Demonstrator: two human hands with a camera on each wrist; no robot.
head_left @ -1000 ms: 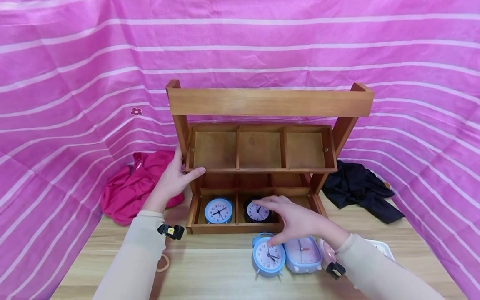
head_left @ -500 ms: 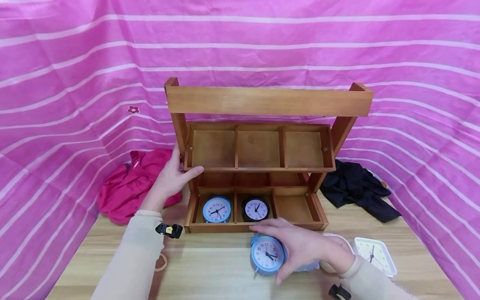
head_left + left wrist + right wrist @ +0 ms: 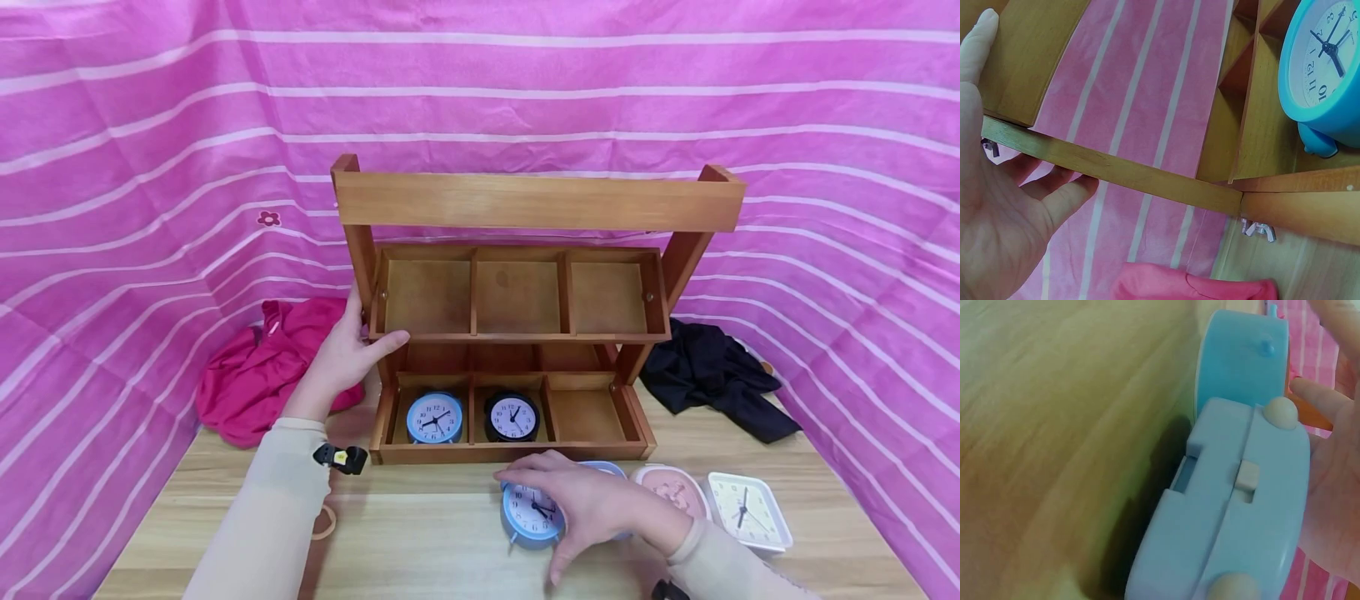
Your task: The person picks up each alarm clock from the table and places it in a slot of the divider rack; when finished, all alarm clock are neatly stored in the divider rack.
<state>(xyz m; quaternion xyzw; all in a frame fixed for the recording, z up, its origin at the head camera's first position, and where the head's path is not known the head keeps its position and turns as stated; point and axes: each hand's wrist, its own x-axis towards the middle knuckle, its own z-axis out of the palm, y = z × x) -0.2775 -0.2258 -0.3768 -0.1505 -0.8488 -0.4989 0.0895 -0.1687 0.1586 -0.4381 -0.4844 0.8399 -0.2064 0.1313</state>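
Observation:
My left hand [image 3: 339, 362] grips the left side post [image 3: 1110, 161] of the two-tier wooden shelf [image 3: 536, 202], thumb in front and fingers behind. In the lower tier, a blue alarm clock [image 3: 436, 419] sits in the left compartment and a black alarm clock [image 3: 512, 418] in the middle one. Above the table, my right hand [image 3: 588, 502] hovers with spread fingers over another blue alarm clock [image 3: 522, 510], covering part of its dial. Below the palm lies a pale blue rounded clock [image 3: 1235, 506], mostly hidden in the head view and lying face up.
Right of the hand lie a pink round clock [image 3: 672, 492] and a white square clock [image 3: 747, 510]. A magenta cloth [image 3: 247, 379] is at the left, a black cloth [image 3: 708, 379] at the right. A small wooden ring [image 3: 327, 523] lies near my left sleeve.
My right hand has drawn back from the black clock in the middle compartment, down over the blue clock on the table. The left hand keeps its grip on the post.

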